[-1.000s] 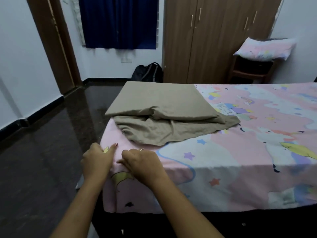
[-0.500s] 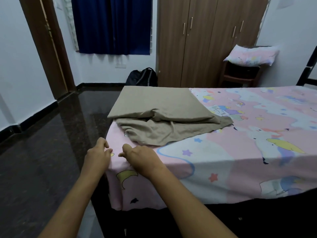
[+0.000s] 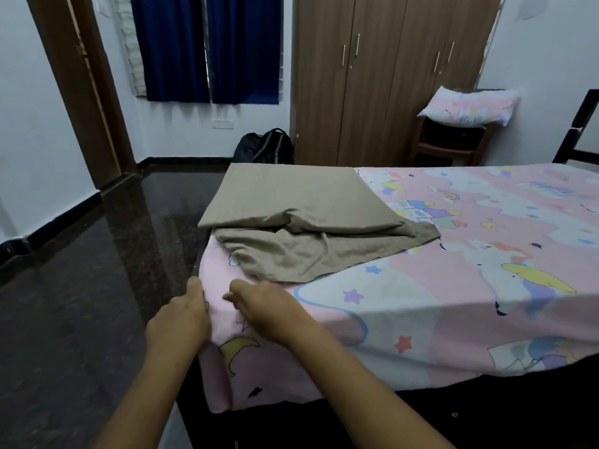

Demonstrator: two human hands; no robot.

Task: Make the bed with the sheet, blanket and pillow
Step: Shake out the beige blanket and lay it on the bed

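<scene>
A pink cartoon-print sheet [image 3: 453, 286] covers the bed and hangs over its near edge. On the bed's left end lies a beige blanket [image 3: 301, 218], partly folded, with one layer spread loose toward me. My left hand [image 3: 181, 319] presses against the sheet at the bed's near left corner, fingers curled on the fabric. My right hand [image 3: 265, 306] rests flat on the sheet just beside it, fingers pointing left. A matching pink pillow [image 3: 466, 106] sits on a small wooden stand far behind the bed.
Dark polished floor [image 3: 81, 303] lies left of the bed. A black backpack [image 3: 264, 147] leans by the brown wardrobe [image 3: 382, 76]. Blue curtains [image 3: 204, 47] hang on the far wall, with a door frame [image 3: 84, 92] at left. A black bed frame post [image 3: 580, 124] rises at right.
My hands have shifted slightly along the corner of the sheet, the left one moving down the side of the mattress. The view has tilted and come a little closer.
</scene>
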